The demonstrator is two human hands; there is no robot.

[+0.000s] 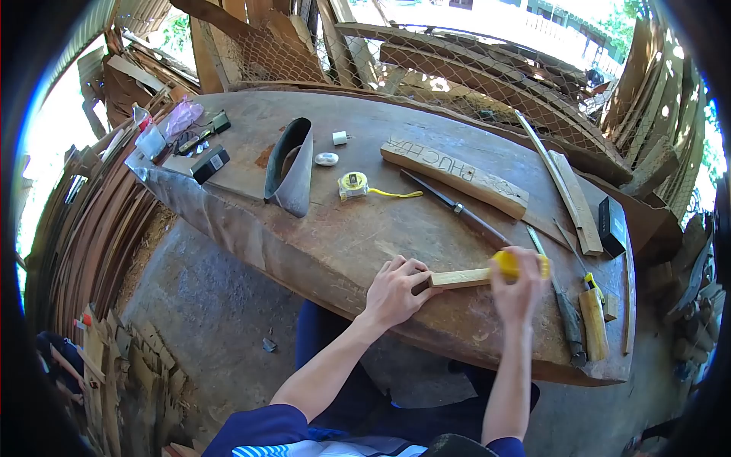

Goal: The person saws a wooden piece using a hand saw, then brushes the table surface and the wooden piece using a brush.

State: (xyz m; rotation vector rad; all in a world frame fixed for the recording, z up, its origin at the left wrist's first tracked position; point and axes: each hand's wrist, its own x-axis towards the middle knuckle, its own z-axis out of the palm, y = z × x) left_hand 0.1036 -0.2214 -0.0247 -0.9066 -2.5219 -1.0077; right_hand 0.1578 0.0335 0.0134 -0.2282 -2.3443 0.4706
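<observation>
My left hand (397, 291) is closed at the left end of a short, pale wooden strip (461, 278), its thumb and fingers gripping it near the table's front edge. Over the strip's other end is my right hand (518, 293), slightly blurred, with its fingers closed on a bright yellow object (525, 265) whose kind I cannot make out. That object seems to meet the wood, though the hand hides the contact. Just beyond lies a long dark tool with a metal collar (458, 208). Behind that is a thick wooden piece with letters on it (457, 177).
A tape measure (353, 185), a curved metal piece (291, 167), a white plug (339, 138) and a black box (209, 164) rest on the table (320, 251). At right are a wooden handle (592, 324), wood strips (575, 202) and another dark box (611, 226). Timber is stacked around.
</observation>
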